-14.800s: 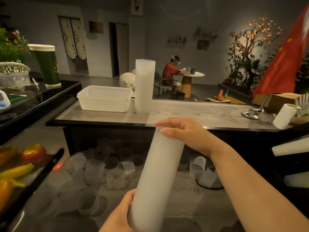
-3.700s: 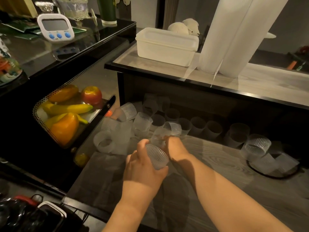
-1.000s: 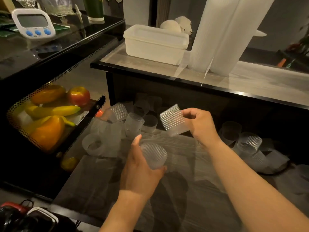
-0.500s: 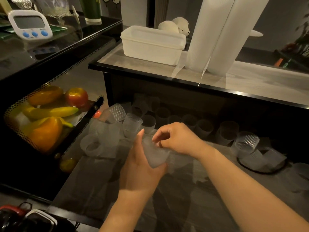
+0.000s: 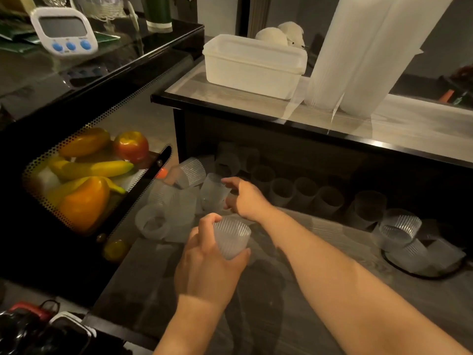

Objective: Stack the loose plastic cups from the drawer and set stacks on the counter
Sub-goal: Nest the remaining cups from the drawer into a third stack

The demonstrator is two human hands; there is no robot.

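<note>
Nearest, at six o'clock, the left hand (image 5: pixel 212 260) has its grip clasped round a short ribbed translucent plastic cup stack (image 5: pixel 231 238), mouth tilted up and away, thumb along the near side and fingers under the base. The wrist is bent back, forearm rising from the bottom edge. A thin, slick stack held only at its lower half could slip or buckle if squeezed; whether it is one cup or several nested I cannot tell.

Just beyond, toward twelve o'clock, the right hand (image 5: pixel 243 198) reaches across from the four o'clock side, forearm low over the grey wood-grain drawer floor (image 5: pixel 294 298). Its thumb and forefinger are spread at the rim of an upright frosted ribbed cup (image 5: pixel 213 194); the grip looks about to pinch, not yet clenched, though the exact contact is unclear. That cup stands touching a jumble of loose translucent cups (image 5: pixel 169 213) at ten o'clock, so pulling it out may tip or roll its neighbours. If it goes into the held stack crooked, the ribs could jam.

Further cups line the shadowed back of the drawer, with more at three o'clock (image 5: pixel 399 231).

Farthest, on the glass-topped grey bench (image 5: pixel 409 121), two tall white cup stacks (image 5: pixel 358 52) stand touching beside a white lidded plastic tub (image 5: pixel 252 65); a careless lift could knock them.
</note>
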